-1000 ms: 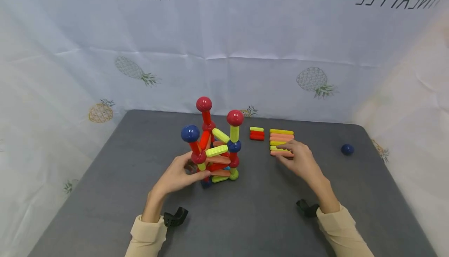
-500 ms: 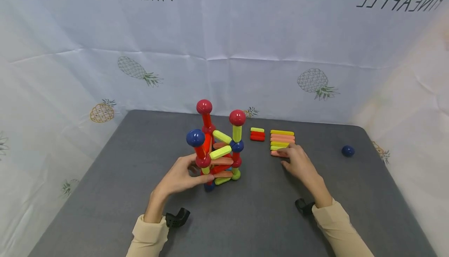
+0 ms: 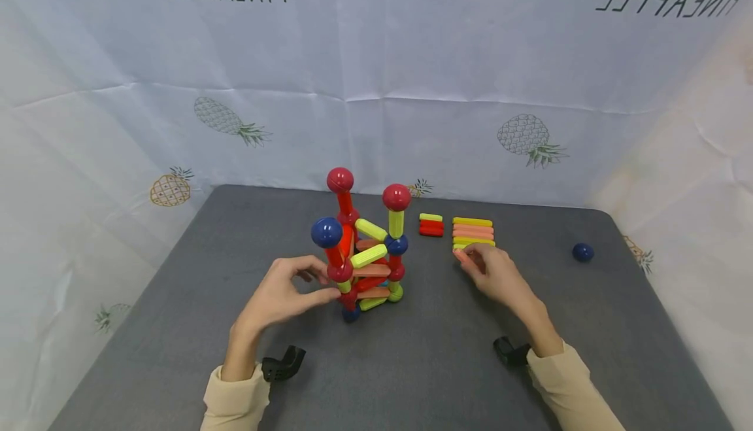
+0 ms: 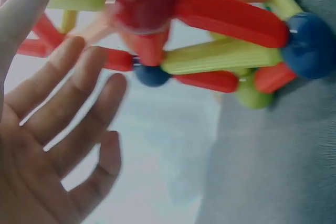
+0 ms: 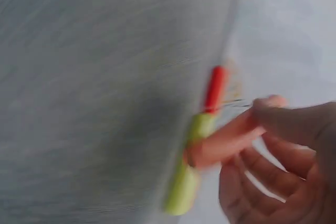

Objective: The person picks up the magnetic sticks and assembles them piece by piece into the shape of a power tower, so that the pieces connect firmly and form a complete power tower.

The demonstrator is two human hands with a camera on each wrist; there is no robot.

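Observation:
A tower of magnetic sticks and balls (image 3: 370, 271) stands on the dark table in the head view, with red, yellow-green and orange sticks and red, blue and green balls. My left hand (image 3: 285, 295) is at its left side, thumb and fingers spread and curled round nothing. In the left wrist view the fingers (image 4: 68, 98) stay loosely bent beside the tower; whether the thumb touches it, I cannot tell. My right hand (image 3: 500, 277) pinches an orange magnetic stick (image 5: 223, 145) between thumb and fingers, lifted at the near end of a stick row (image 3: 473, 230).
Behind and right of the tower lies a small group of red and yellow-green sticks (image 3: 431, 227). A loose blue ball (image 3: 583, 252) sits toward the table's right edge. A pineapple-printed white cloth (image 3: 376, 137) hangs behind the table (image 3: 412, 365).
My left hand has let go of the tower and drawn slightly left. The right hand has taken the nearest orange stick from the row and raised it.

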